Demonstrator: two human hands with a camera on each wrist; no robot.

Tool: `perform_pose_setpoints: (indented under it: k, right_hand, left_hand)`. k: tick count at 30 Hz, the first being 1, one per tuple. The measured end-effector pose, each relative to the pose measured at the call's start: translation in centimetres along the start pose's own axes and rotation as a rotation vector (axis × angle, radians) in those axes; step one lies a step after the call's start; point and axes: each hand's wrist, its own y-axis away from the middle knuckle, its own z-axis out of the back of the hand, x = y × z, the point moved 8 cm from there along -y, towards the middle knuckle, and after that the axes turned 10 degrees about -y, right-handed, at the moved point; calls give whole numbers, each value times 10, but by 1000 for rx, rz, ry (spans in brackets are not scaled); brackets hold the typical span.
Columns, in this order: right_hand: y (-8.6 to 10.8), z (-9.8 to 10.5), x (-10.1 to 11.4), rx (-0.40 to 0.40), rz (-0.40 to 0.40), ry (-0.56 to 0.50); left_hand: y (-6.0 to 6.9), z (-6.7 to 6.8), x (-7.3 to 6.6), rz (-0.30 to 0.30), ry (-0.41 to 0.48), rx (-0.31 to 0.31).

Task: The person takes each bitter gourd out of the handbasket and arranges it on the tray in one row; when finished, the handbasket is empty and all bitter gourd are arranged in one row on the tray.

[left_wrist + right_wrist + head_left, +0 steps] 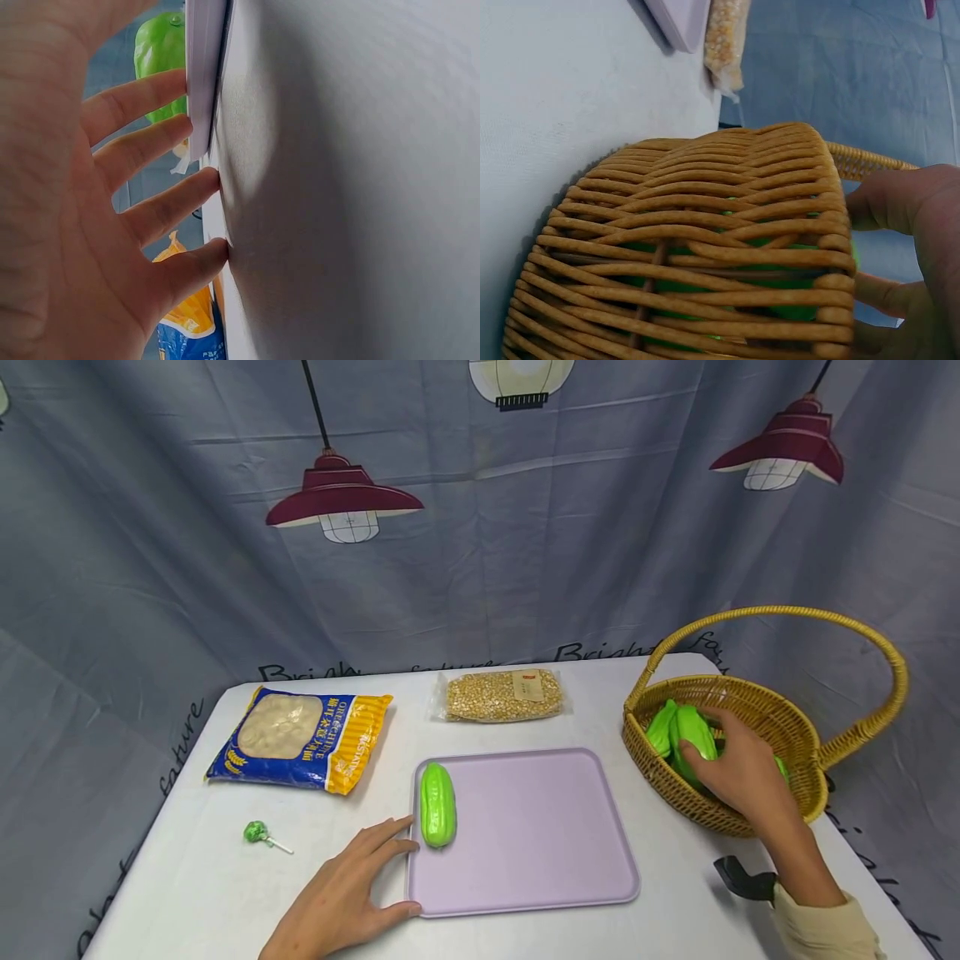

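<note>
On a white bench [187, 893], the work area lies between a basket and a shallow tray.

The wicker basket [765, 714] stands near the bench's right edge, its tall handle [776, 610] arched overhead. Caution: a forearm or a lifted load catching the rim or handle could tip or drag the basket toward that edge.

The lilac tray [525, 827] lies flat at the centre. A push from the side would probably make it slide. Behind it lies the clear packet of yellow kernels [487, 697], which limits travel rearward.

The left hand [345, 885] is at the tray's left side, fingers spread, holding nothing; fingertips touch the edge. Excess pressure there could shift the tray.

The right hand [738, 764] is inside the basket, fingers curved around a green vegetable [693, 739], thumb against its near side. Grip firmness cannot be told, since the far fingers are hidden. The surface looks glossy; a shallow hold could let the piece slip, and the adjoining green piece [662, 728] could jam or be pulled out with it.

One similar vegetable [438, 806] lies lengthwise along the tray's left side. Its rounded body could roll if the tray is jolted.
</note>
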Motion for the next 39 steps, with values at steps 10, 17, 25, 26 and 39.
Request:
perform_pose_setpoints:
  k: [10, 17, 25, 26, 39]
  right_hand:
    - [6, 15, 14, -54, 54, -29]
    - [16, 22, 37, -94, 102, -61]
    - [26, 2, 61, -83, 184, -119]
    - [27, -2, 63, -76, 195, -126]
    - [31, -63, 97, 26, 308, -220]
  left_hand:
    - [0, 1, -1, -12, -4, -13]
    - [-1, 1, -1, -12, -14, -16]
    - [0, 1, -1, -18, -15, -28]
    - [0, 2, -1, -21, -13, -31]
    - [0, 3, -2, -25, -2, -45]
